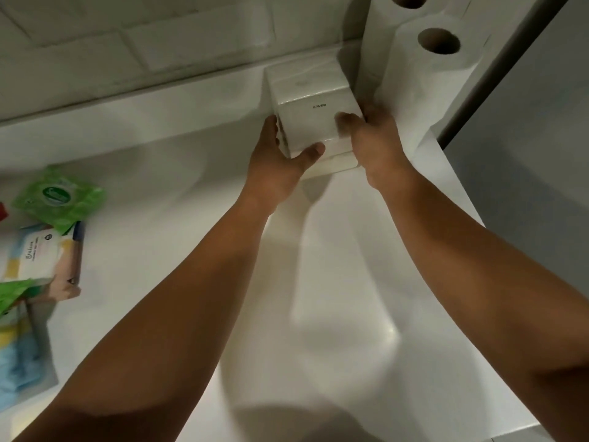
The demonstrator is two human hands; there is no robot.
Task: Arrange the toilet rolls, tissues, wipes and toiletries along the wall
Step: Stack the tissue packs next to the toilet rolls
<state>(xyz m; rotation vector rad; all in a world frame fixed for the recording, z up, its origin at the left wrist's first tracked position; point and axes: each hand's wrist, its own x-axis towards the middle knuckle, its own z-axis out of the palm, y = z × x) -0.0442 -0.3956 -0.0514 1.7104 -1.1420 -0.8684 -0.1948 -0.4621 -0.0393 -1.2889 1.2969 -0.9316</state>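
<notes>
A white wrapped tissue pack [307, 100] stands on the white counter [334, 282] against the tiled wall, right beside two tall paper rolls [424, 74]. My left hand [280, 161] grips its left side, thumb across the front lower edge. My right hand [371, 138] holds its right side, fingers curled over the front face. A flatter white pack lies under the held one, mostly hidden by my hands.
At the left edge lie a green wipes pack [60, 199], a white and peach wipes pack [44, 263], and a blue pack [22, 362]. A grey panel [526, 122] bounds the counter on the right. The tiled wall [143, 43] runs along the back.
</notes>
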